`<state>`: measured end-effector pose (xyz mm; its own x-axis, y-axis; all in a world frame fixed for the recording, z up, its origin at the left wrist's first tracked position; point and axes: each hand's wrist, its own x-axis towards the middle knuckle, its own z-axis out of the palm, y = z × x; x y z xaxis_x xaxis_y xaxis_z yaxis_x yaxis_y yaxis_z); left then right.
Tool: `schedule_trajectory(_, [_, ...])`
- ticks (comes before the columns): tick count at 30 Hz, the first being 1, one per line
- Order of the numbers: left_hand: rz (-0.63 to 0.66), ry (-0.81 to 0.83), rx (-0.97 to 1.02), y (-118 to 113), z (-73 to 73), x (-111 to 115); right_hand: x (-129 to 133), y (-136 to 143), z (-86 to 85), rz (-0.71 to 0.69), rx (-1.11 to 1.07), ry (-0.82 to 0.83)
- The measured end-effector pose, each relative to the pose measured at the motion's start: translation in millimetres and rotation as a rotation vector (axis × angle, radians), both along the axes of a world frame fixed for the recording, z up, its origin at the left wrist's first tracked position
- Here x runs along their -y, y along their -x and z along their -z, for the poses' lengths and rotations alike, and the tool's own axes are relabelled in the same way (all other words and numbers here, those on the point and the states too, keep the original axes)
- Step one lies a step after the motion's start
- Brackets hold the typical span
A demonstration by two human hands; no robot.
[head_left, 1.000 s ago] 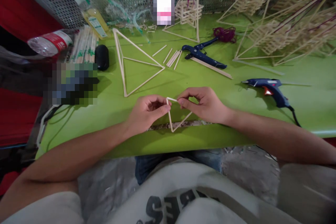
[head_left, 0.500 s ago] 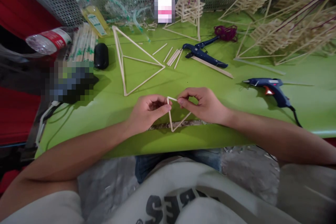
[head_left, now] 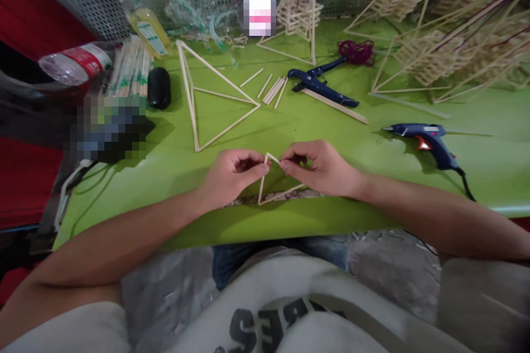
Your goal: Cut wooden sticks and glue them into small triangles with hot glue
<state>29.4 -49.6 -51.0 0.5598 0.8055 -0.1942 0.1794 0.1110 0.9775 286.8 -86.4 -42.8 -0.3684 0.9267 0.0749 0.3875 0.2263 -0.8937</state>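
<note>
Near the front edge of the green table, my two hands hold a small frame of joined wooden sticks (head_left: 262, 188) between them. My left hand (head_left: 237, 175) pinches it by the upper left corner. With thumb and forefinger, my right hand (head_left: 317, 166) grips the short top stick; the frame's right end is hidden behind this hand. Beyond my left hand stands a larger pyramid frame of sticks (head_left: 226, 131). Several short cut sticks (head_left: 274, 91) lie past my hands, beside a dark blue cutter (head_left: 325, 90).
A blue glue gun (head_left: 430, 138) lies at right, its cord running off the front edge. Stick structures with stacked baskets (head_left: 434, 58) and purple yarn (head_left: 356, 52) fill the back right. A plastic bottle (head_left: 78, 63), bundled sticks (head_left: 130, 69) and a yellow-liquid bottle (head_left: 149, 25) are at left.
The small stick frame has tilted in my fingers: its lower corner has swung left and its top stick slopes down more steeply to the right. Both hands stay nearly in place.
</note>
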Motion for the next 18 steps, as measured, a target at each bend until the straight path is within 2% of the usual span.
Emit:
schedule_trajectory(6, [-0.001, -0.068, -0.148, -4, -0.7, -13, -2, 4, 4.4, 0.11, 0.113, 0.006])
schedule_trajectory(10, [-0.001, -0.216, -0.24, -14, -3.1, -31, -12, 6, 11.7, 0.193, 0.112, 0.0])
schedule_trajectory(13, [0.052, -0.279, -0.301, -17, -4.0, -43, -21, 4, 16.2, 0.242, 0.161, 0.013])
schedule_trajectory(18, [0.105, -0.389, -0.43, -7, -6.3, -40, -26, -4, 18.0, 0.251, 0.361, -0.023])
